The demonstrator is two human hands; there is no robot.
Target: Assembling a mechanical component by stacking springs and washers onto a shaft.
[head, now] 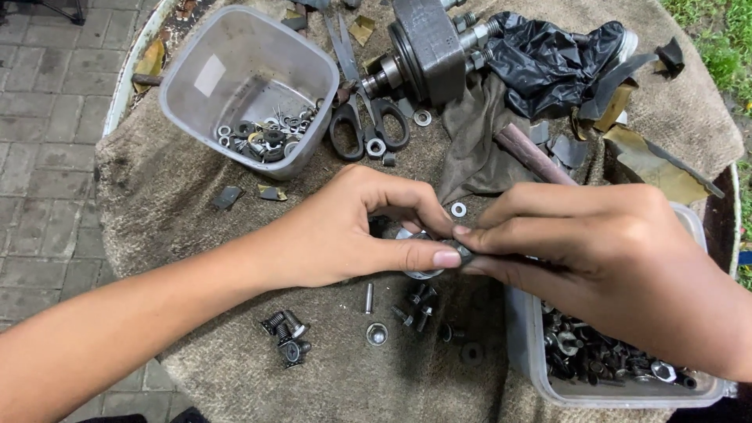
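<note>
At the centre of the burlap-covered table [196, 204], the left hand [345, 235] and right hand [595, 251] meet over a small round metal part [419, 270]. Left thumb and fingers are closed around this part, holding it just above the cloth. Right fingertips [470, 235] are pinched together against the same part at its right edge; what they grip there is too small to identify.

Below the hands, loose bolts [286, 337], a short pin [369, 298], a domed nut [377, 334] and several small screws [419, 301] lie scattered on the cloth. A single washer [459, 209] lies just above the right fingertips.

At upper left, a grey plastic tub [235, 47] holds washers and nuts [262, 137] in its lower corner. Black-handled scissors [364, 117] lie just beside the tub, next to a heavy steel assembly with threaded studs [427, 47]. A crumpled black plastic bag [548, 63] lies at upper right, and a rusty rod [533, 153] rests on a dark cloth below it. A second plastic tub [525, 345] at lower right, partly under the right wrist, contains mixed bolts and nuts [603, 356].
</note>
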